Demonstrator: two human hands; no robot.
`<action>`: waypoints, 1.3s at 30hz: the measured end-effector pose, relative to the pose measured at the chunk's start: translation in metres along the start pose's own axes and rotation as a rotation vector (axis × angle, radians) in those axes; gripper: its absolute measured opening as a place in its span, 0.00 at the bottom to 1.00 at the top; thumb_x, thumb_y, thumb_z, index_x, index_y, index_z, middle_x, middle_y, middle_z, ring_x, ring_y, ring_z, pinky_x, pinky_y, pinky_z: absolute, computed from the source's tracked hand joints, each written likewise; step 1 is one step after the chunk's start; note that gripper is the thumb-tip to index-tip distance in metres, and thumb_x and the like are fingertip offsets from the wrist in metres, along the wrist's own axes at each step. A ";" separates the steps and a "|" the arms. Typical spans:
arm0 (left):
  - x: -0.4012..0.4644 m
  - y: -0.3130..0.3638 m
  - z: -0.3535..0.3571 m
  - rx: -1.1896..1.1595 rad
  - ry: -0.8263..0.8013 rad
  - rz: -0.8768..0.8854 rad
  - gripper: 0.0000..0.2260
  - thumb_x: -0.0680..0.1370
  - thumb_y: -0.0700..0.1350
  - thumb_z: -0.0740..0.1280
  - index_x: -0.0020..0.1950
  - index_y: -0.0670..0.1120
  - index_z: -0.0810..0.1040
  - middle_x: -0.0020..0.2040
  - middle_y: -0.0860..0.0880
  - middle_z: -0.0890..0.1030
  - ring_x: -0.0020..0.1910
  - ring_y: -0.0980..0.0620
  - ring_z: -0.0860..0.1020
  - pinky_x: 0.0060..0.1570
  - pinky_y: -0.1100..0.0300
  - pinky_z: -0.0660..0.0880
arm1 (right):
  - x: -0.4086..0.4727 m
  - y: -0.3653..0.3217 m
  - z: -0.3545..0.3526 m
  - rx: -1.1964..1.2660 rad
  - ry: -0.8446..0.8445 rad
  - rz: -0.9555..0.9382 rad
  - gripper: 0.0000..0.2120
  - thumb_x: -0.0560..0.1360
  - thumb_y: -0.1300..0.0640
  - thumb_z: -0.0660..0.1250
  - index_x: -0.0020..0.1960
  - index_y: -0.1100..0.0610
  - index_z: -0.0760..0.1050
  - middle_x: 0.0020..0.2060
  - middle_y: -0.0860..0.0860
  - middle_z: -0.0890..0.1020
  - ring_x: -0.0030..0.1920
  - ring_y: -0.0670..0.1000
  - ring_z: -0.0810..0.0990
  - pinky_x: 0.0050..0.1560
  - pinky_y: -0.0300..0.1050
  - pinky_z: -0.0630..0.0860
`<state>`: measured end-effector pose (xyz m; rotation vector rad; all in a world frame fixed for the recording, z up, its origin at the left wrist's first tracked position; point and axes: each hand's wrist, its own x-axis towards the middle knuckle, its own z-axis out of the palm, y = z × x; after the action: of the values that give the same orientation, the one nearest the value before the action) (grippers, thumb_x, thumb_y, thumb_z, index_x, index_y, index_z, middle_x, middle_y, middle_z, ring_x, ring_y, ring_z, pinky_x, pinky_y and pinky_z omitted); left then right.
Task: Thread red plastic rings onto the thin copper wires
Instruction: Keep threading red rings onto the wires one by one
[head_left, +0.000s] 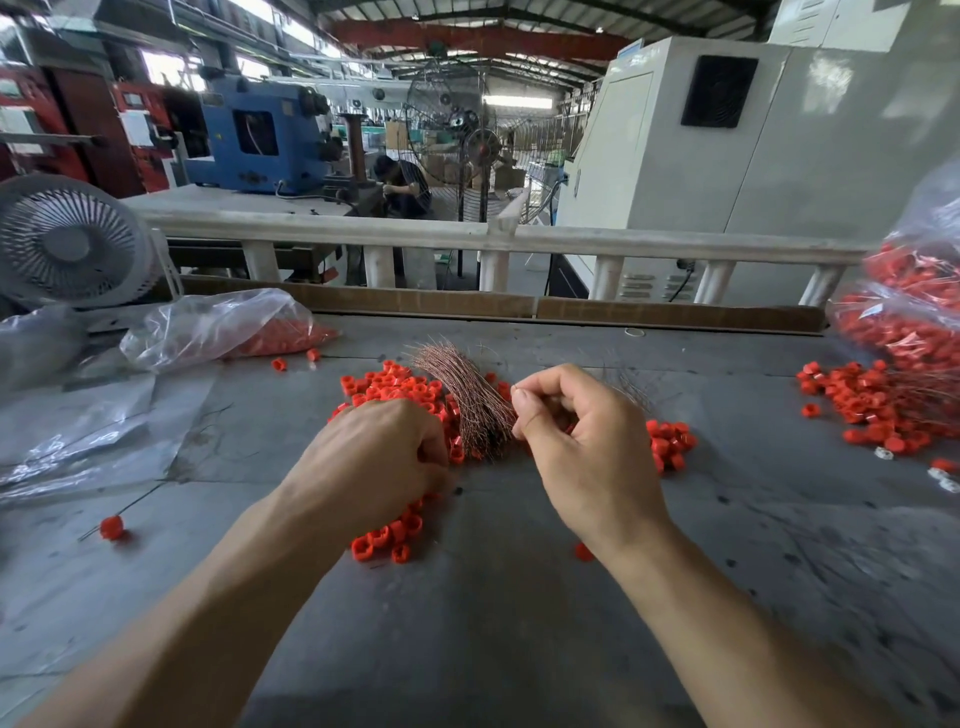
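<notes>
Red plastic rings (400, 387), small and faceted, heaped loose on grey worktop (493, 597), spread under and beyond left hand (371, 462). More of same spilling out below that hand's heel (a short row, nearest the wrist) and in small cluster just past right hand's outer edge. Bundle of thin copper wires (467, 389), curved and fanned at far end, lying between both hands, near end touching right hand's knuckles.

Left hand knuckles-up on ring pile, fingers curled down into it; whatever sits inside curl hidden, so grip on ring or nothing cannot be told. Right hand (582, 441) raised slightly, thumb and forefinger pinched together at tip beside bundle (wire too fine to make out between them), remaining fingers folded in.

Far left of left hand: single red ring on dark thin wire (111, 527), lying alone on worktop. Beyond it, clear plastic bag (218, 327) part-filled with red rings, plus crumpled clear sheeting and small grey desk fan (70, 241).

Far right of right hand: second heap of red rings with wires through (872, 405), and bulging clear bag of same (919, 296) at edge of view.

Behind worktop: pale railing (467, 239), workshop machinery, seated person in dark clothes.
</notes>
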<state>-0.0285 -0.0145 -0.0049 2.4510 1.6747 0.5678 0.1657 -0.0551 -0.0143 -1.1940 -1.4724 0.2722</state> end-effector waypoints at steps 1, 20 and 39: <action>-0.001 0.000 0.000 0.015 -0.016 0.000 0.08 0.70 0.58 0.79 0.42 0.57 0.84 0.39 0.60 0.81 0.39 0.65 0.74 0.37 0.66 0.70 | 0.000 0.000 0.001 0.003 -0.004 0.002 0.05 0.79 0.59 0.71 0.44 0.52 0.81 0.33 0.47 0.83 0.36 0.48 0.83 0.42 0.52 0.79; 0.001 0.003 0.003 -0.147 0.155 -0.027 0.06 0.73 0.53 0.77 0.45 0.55 0.82 0.40 0.59 0.80 0.42 0.60 0.77 0.39 0.64 0.71 | -0.003 -0.005 0.001 -0.009 -0.019 0.039 0.05 0.79 0.59 0.71 0.44 0.52 0.81 0.34 0.46 0.83 0.38 0.47 0.83 0.44 0.50 0.79; 0.004 0.015 0.013 -0.969 0.209 0.094 0.12 0.72 0.45 0.74 0.51 0.59 0.83 0.47 0.53 0.86 0.45 0.54 0.84 0.47 0.54 0.80 | -0.002 -0.008 0.001 0.088 -0.019 0.008 0.04 0.79 0.60 0.71 0.48 0.53 0.83 0.38 0.46 0.85 0.40 0.48 0.84 0.45 0.47 0.81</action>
<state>-0.0097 -0.0154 -0.0112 1.7745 0.9476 1.3005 0.1603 -0.0594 -0.0103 -1.1298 -1.4578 0.3511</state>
